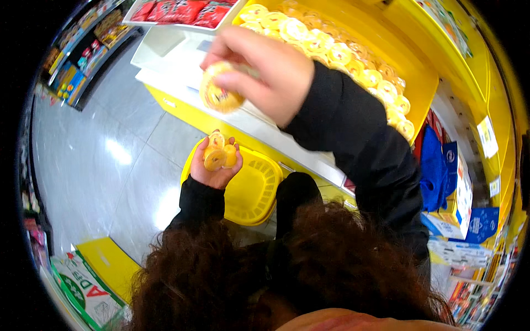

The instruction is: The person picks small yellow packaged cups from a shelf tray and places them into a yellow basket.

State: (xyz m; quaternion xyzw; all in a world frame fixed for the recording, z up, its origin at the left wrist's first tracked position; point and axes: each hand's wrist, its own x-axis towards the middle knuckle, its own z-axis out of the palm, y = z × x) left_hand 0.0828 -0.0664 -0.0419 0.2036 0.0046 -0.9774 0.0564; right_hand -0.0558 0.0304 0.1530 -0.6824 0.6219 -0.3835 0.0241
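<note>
My right hand [265, 78] is raised near the camera, its fingers and thumb around a round yellow lidded cup [221, 89], slightly blurred. Lower down, my left hand [215, 169] is palm up and cradles several small yellow lidded cups [219, 153]. Beneath and beside that hand stands a yellow plastic basket [252, 188]. Past my right forearm, many similar cups [339, 53] lie in rows in a yellow display bin [422, 89].
White trays [161, 47] and red packets [178, 11] are at the upper left of the bin, above a yellow-fronted counter [174, 109]. Stocked shelves [85, 53] stand across the tiled floor [99, 165]. At right are a blue cloth [432, 169] and boxes [461, 194].
</note>
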